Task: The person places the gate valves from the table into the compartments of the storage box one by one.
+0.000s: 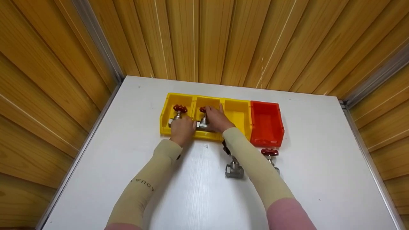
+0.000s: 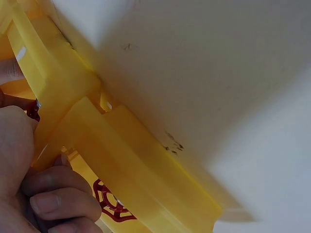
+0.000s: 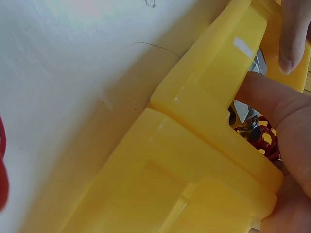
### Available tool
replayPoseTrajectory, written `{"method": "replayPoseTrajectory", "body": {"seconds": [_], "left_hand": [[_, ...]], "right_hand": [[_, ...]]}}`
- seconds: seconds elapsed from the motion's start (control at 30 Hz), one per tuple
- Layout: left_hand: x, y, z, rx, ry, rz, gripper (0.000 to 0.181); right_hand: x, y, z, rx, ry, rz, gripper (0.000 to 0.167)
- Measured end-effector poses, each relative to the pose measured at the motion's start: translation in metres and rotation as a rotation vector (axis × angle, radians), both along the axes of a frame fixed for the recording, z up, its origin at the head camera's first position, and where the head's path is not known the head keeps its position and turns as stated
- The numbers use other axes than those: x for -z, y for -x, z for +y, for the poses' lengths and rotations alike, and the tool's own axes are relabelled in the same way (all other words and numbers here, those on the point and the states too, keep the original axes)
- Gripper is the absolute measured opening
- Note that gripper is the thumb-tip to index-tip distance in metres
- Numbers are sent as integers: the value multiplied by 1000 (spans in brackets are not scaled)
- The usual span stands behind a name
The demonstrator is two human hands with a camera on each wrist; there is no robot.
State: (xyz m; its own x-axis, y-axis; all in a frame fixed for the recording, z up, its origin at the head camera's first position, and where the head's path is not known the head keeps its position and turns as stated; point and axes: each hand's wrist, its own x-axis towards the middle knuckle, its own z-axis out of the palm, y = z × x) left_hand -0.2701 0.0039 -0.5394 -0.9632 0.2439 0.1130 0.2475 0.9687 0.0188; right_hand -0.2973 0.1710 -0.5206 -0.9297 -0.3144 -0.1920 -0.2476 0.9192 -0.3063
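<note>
My left hand (image 1: pixel 182 130) reaches over the front of the leftmost yellow bin (image 1: pixel 162 123), its fingers curled against a metal gate valve (image 1: pixel 178 115) with a red handwheel. The hand hides much of that valve's body. In the left wrist view, the left fingers (image 2: pixel 63 194) bend inside the bin's front wall. My right hand (image 1: pixel 219 118) is in the second yellow bin (image 1: pixel 207 99), gripping another gate valve (image 1: pixel 203 121) near its red handwheel. Seen from the right wrist, the thumb (image 3: pixel 267 94) lies against this valve; the other fingers' contact is hidden.
A third yellow bin (image 1: pixel 238 116) and a red bin (image 1: pixel 266 123) continue the row on the white table (image 1: pixel 198 191). Two more gate valves stand in front: one (image 1: pixel 235 171) partly behind the right sleeve, another (image 1: pixel 270 153) near the red bin. Wooden walls enclose the table.
</note>
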Motion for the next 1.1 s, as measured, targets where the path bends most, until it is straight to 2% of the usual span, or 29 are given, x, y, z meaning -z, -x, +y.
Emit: {"method": "replayPoseTrajectory", "body": {"seconds": [0.3,1.1], "left_hand": [[2,1,-1,15,6,77,52],[1,2,1,6,39,41,52]], "right_hand": [[1,0,1,-16,-8,53,83],[1,-1,4,0,19,48,84]]}}
